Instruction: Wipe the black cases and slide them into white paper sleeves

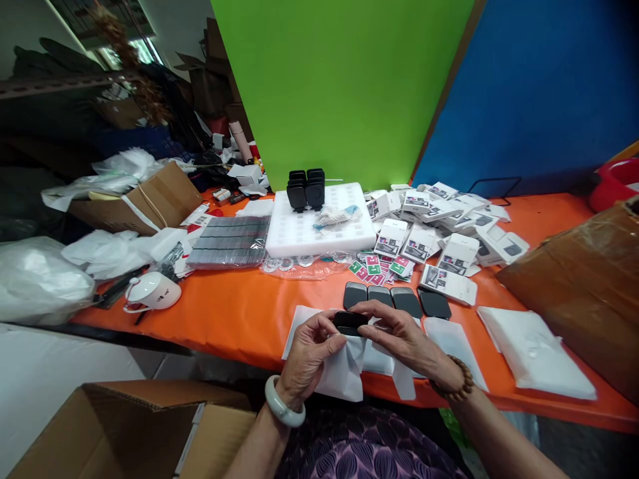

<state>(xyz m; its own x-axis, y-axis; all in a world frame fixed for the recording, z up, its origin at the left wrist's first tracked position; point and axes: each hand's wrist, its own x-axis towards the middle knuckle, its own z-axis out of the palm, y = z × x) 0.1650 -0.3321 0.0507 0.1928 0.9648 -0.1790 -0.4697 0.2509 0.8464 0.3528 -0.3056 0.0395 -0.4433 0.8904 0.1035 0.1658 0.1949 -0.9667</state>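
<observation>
Between my hands, over the table's front edge, is a small black flat device (350, 320) with rounded corners. My left hand (313, 349) pinches its left end together with a thin white sleeve (344, 376) that hangs below. My right hand (399, 332) has thumb and fingers closed on the device's right end. Just behind the hands several dark square pads (406, 302) lie in a row. White sheets or sleeves (456, 342) lie beneath and to the right of my right hand.
An orange table (224, 313) holds white printed boxes (419, 243), small red and green cards (373, 266), a white foam tray (319, 233) bearing black stands, a wrapped stack (229, 241) and a white mug (154, 291). Cardboard boxes stand at right (584, 293) and lower left (130, 426).
</observation>
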